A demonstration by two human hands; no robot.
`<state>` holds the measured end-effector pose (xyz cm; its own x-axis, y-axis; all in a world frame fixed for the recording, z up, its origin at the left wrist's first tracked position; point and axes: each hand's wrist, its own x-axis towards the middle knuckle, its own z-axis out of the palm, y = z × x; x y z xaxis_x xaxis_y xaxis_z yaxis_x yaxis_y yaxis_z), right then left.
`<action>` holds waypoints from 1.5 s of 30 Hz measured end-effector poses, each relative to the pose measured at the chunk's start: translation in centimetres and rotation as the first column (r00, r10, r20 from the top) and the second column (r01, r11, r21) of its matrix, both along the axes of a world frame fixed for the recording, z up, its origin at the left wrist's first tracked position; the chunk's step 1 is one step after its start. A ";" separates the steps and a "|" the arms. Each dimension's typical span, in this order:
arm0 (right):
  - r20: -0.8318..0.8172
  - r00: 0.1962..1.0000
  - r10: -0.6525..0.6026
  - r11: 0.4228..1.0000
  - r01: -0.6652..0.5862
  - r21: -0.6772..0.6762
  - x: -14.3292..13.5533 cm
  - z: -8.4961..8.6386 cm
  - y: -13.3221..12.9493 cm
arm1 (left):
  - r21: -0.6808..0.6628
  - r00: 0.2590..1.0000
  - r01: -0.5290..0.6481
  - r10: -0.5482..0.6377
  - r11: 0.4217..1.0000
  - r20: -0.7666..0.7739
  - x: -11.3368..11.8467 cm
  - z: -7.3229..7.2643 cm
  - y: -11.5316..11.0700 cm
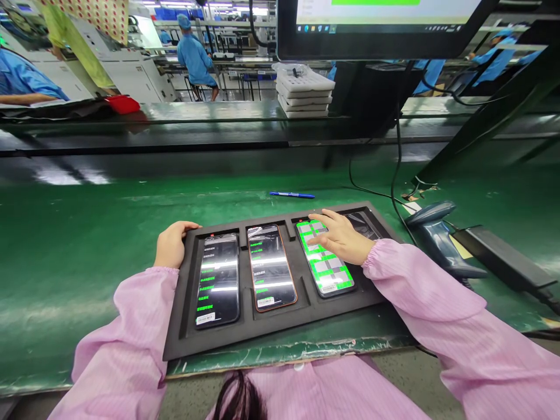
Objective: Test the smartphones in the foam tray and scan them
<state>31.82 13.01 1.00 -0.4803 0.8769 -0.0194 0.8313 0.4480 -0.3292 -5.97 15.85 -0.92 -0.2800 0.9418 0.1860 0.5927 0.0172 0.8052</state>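
Observation:
My left hand [172,244] grips the far left corner of a black tray [172,338], its fingers over the rim. Several compartments divide the tray. A phone [219,280] with green and white text lines lies in the left one, and an orange-edged phone [272,268] with similar text in the one beside it. Over the third phone [332,274], whose screen shows green with grey blocks, my right hand [343,236] is held with fingers stretched out, fingertips at the screen's upper part. Behind that hand a dark glossy surface [363,224] shows in the right compartment, partly hidden.
Beyond the tray a blue pen [292,195] lies on the green bench [87,233]. To the right are a barcode scanner [433,233], a black power adapter [503,256] and cables. A monitor [385,44] and stacked white trays [304,90] stand behind. Blue-clad people work farther off.

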 end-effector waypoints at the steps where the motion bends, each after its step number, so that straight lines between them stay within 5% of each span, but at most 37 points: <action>1: -0.008 1.000 -0.002 1.000 0.002 0.006 0.4 0.0 -0.1 | 0.000 1.000 0.002 -0.002 1.000 -0.006 0.0 0.0 0.0; 10: 0.033 0.978 -0.204 0.979 0.204 0.019 0.9 -0.8 1.7 | 0.013 0.999 0.026 -0.026 1.000 -0.039 -0.6 -0.6 0.3; 21: -0.042 0.998 -0.040 0.999 0.040 -0.009 2.4 -0.2 -1.3 | 0.013 0.995 0.064 -0.063 0.998 -0.071 -0.9 -0.9 0.3; 29: -0.034 0.998 -0.045 0.999 0.046 0.024 0.7 -0.7 -1.3 | -0.010 0.997 0.055 -0.055 0.998 -0.059 -0.7 -0.7 0.2; 40: -0.030 0.974 -0.226 0.968 0.228 0.110 2.8 -0.2 -0.3 | -0.017 0.999 0.038 -0.038 0.999 -0.036 -0.7 -0.6 0.3; 45: -0.017 0.981 -0.192 0.977 0.193 0.086 2.1 -0.9 0.2 | -0.024 0.998 0.040 -0.041 0.999 -0.049 -0.6 -0.4 0.2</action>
